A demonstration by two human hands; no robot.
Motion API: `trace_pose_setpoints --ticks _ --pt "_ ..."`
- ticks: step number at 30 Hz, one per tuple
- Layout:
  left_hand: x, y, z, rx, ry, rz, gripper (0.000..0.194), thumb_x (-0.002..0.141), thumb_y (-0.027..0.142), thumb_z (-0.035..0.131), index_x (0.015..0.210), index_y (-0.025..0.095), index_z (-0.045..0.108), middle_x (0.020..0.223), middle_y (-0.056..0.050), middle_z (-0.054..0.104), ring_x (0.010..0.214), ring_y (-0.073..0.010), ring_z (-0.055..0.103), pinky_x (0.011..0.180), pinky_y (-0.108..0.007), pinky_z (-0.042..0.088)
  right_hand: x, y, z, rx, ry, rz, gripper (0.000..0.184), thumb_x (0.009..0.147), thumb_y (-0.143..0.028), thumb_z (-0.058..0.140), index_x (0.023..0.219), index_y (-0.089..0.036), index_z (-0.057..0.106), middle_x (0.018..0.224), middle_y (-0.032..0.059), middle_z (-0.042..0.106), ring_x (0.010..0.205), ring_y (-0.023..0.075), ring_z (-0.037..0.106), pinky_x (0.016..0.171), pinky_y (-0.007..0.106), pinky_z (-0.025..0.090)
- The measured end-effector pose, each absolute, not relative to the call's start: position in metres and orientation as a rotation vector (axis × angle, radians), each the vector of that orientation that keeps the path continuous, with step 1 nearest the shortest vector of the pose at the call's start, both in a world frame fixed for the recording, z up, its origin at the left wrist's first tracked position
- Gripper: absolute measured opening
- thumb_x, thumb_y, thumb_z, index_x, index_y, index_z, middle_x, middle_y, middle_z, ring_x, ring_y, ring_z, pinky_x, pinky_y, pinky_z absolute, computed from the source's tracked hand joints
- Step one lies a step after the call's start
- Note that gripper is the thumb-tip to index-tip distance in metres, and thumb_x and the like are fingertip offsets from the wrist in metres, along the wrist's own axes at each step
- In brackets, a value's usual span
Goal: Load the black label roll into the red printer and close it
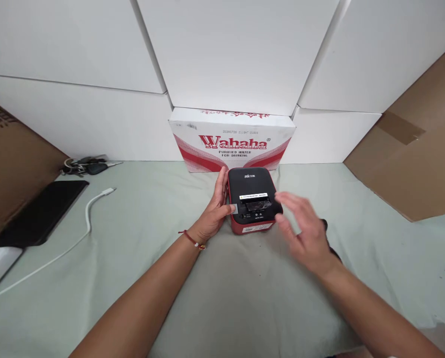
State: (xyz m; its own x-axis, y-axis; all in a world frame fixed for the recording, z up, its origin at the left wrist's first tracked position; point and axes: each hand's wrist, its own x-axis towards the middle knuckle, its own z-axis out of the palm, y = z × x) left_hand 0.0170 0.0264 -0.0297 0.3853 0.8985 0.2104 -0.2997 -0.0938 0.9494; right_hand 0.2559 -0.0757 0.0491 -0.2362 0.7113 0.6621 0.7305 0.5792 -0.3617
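A small black-and-red label printer (pixel 250 186) sits on the cloth-covered surface, with a white warning strip and a dark slot on its top. My left hand (pixel 217 209) grips its left side, fingers along the red edge. The left thumb rests on a grey tab (pixel 234 209) at the printer's top left corner. At the printer's right side is my right hand (pixel 302 226), slightly blurred, its thumb and fingers apart and holding nothing. Whether its fingertips touch the casing I cannot tell.
Directly behind the printer stands a white-and-red Wahaha carton (pixel 233 144), against white panels. On the left lie keys (pixel 91 165), a black flat case (pixel 46 211) and a white cable (pixel 87 219). Brown cardboard (pixel 408 164) stands at right. A black cord (pixel 332 248) is partly behind my right hand.
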Motion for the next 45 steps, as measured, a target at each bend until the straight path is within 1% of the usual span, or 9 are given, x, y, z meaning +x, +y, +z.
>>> trace_pose_setpoints --ticks 4,8,15,21,28,32,37,42,45 --pt "0.014 0.03 -0.038 1.263 0.587 1.069 0.129 0.082 0.047 0.081 0.182 0.046 0.0 0.196 0.005 0.007 0.183 -0.0303 0.005 0.148 -0.051 0.01 0.273 -0.018 0.084 -1.23 -2.04 0.252 0.042 0.117 -0.051 0.054 0.142 -0.027 0.076 0.147 0.0105 0.079 0.142 0.0275 0.07 0.124 0.049 0.055" --pt "0.015 0.028 -0.041 1.194 0.61 1.05 0.128 0.083 0.044 0.079 0.183 0.041 0.0 0.196 0.004 0.001 0.183 -0.0294 -0.002 0.149 -0.05 0.01 0.277 0.032 0.099 -1.27 -1.999 0.627 0.065 0.11 -0.08 0.049 0.119 -0.028 0.087 0.139 0.0084 0.083 0.141 0.0296 0.071 0.128 0.052 0.051" --pt "0.017 0.024 -0.036 1.12 0.655 1.004 0.128 0.08 0.041 0.079 0.185 0.031 0.006 0.195 -0.001 0.011 0.182 -0.0361 0.008 0.148 -0.054 0.016 0.272 0.039 0.115 -1.359 -1.982 0.823 0.074 0.102 -0.091 0.05 0.118 -0.029 0.088 0.141 0.0076 0.082 0.143 0.0309 0.07 0.13 0.051 0.048" --pt "0.018 0.025 -0.04 1.122 0.66 0.992 0.122 0.084 0.044 0.078 0.185 0.032 0.01 0.189 -0.006 0.034 0.176 -0.0408 0.029 0.146 -0.059 0.022 0.265 0.045 0.118 -1.373 -2.012 0.779 0.075 0.107 -0.086 0.043 0.127 -0.027 0.085 0.136 0.0087 0.083 0.127 0.029 0.074 0.12 0.05 0.055" --pt "0.018 0.025 -0.033 1.147 0.661 1.018 0.118 0.083 0.041 0.076 0.184 0.025 0.018 0.184 -0.01 0.043 0.174 -0.0398 0.031 0.146 -0.058 0.023 0.234 0.029 0.133 -1.241 -2.181 -0.041 0.04 0.113 -0.048 0.052 0.11 -0.024 0.084 0.114 0.0109 0.084 0.114 0.03 0.074 0.105 0.046 0.057" --pt "0.02 0.027 -0.033 1.149 0.666 1.033 0.12 0.08 0.04 0.076 0.183 0.018 0.018 0.182 -0.014 0.044 0.173 -0.0399 0.033 0.144 -0.057 0.025 0.213 0.029 0.122 -1.628 -2.654 0.177 0.026 0.105 -0.025 0.061 0.112 -0.026 0.086 0.106 0.0063 0.088 0.094 0.0263 0.078 0.083 0.037 0.057" --pt "0.02 0.029 -0.038 1.14 0.654 1.026 0.118 0.081 0.04 0.077 0.183 0.023 0.02 0.184 -0.013 0.042 0.172 -0.0405 0.035 0.144 -0.058 0.026 0.201 0.056 0.098 -1.906 -2.829 0.127 0.042 0.097 -0.02 0.072 0.138 -0.025 0.082 0.127 0.0124 0.087 0.109 0.0315 0.081 0.084 0.036 0.058" --pt "0.021 0.032 -0.039 1.156 0.647 1.052 0.119 0.079 0.039 0.078 0.182 0.023 0.022 0.191 -0.011 0.026 0.177 -0.041 0.024 0.146 -0.058 0.02 0.185 0.068 0.09 -1.998 -2.851 0.157 0.03 0.084 -0.012 0.083 0.111 -0.02 0.089 0.103 0.0153 0.088 0.091 0.0316 0.082 0.073 0.035 0.057" --pt "0.021 0.032 -0.037 1.157 0.653 1.055 0.118 0.078 0.04 0.079 0.181 0.022 0.025 0.191 -0.012 0.027 0.176 -0.0423 0.025 0.145 -0.059 0.021 0.182 0.058 0.099 -2.024 -2.795 0.138 0.037 0.087 -0.012 0.079 0.123 -0.02 0.086 0.115 0.016 0.088 0.101 0.0335 0.082 0.078 0.036 0.059"
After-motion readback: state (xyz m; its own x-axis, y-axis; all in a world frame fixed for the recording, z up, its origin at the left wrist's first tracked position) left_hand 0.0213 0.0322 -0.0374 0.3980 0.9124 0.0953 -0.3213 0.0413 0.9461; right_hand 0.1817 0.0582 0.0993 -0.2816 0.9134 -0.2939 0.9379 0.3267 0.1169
